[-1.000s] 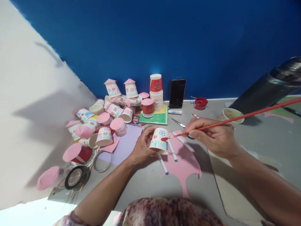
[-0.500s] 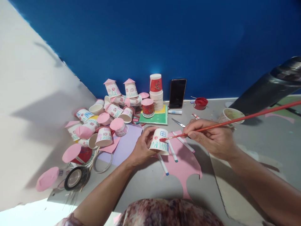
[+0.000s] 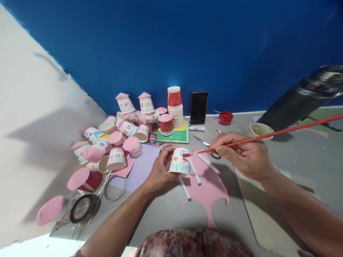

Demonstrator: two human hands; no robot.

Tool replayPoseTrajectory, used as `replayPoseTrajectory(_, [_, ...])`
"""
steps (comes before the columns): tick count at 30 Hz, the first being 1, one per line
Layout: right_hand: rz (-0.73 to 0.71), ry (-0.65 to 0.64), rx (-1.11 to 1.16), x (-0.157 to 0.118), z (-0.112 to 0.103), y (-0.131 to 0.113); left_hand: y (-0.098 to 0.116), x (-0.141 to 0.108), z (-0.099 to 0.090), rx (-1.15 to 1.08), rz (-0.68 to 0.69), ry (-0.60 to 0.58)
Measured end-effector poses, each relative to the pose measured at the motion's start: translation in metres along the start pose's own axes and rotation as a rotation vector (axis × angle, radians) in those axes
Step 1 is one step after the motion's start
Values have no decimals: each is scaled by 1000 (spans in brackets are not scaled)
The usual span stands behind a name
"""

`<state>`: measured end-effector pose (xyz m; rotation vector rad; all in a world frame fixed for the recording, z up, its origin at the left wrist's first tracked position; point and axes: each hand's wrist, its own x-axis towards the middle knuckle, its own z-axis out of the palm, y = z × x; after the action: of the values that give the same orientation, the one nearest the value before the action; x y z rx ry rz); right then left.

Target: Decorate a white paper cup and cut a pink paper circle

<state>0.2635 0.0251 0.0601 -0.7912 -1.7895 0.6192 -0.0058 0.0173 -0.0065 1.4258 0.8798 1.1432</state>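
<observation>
My left hand [image 3: 161,167] is closed round the left side of an upside-down white paper cup [image 3: 180,167]. The cup bears a blue window, red flower marks and green strokes like grass. In my right hand [image 3: 238,153] is a long red paintbrush [image 3: 257,138], pinched near its lower part. Its red-coated tip is at the cup's wall, just below the window. Beneath the cup, white markers [image 3: 195,173] lie on a cut pink paper sheet [image 3: 207,185]. Scissors [image 3: 201,141] lie partly hidden behind my right fingers.
Decorated cups with pink paper tops [image 3: 116,159] are heaped at the left, near tape rolls [image 3: 80,208]. Behind stand a cup stack [image 3: 175,116] and a phone [image 3: 199,107]. A red paint pot [image 3: 225,118], a used cup [image 3: 260,130] and a dark bottle [image 3: 297,98] are at the right.
The brush tip has moved up the cup's wall towards the blue window. Where it was, a red mark now shows on the cup. The whole view has shifted slightly.
</observation>
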Motion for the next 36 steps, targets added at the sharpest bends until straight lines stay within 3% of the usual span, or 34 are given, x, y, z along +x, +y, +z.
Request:
replayPoseTrajectory(5, [0, -57, 6, 0, 0, 0, -1, -1, 0, -3, 2, 6])
replayPoseTrajectory(10, [4, 21, -17, 2, -3, -1, 0, 0, 0, 12, -8, 14])
replayPoseTrajectory(16, [17, -39, 2, 3, -3, 0, 0, 1, -1, 10, 1, 25])
replayPoseTrajectory(36, [23, -23, 22, 1, 1, 2, -2, 1, 0, -10, 5, 3])
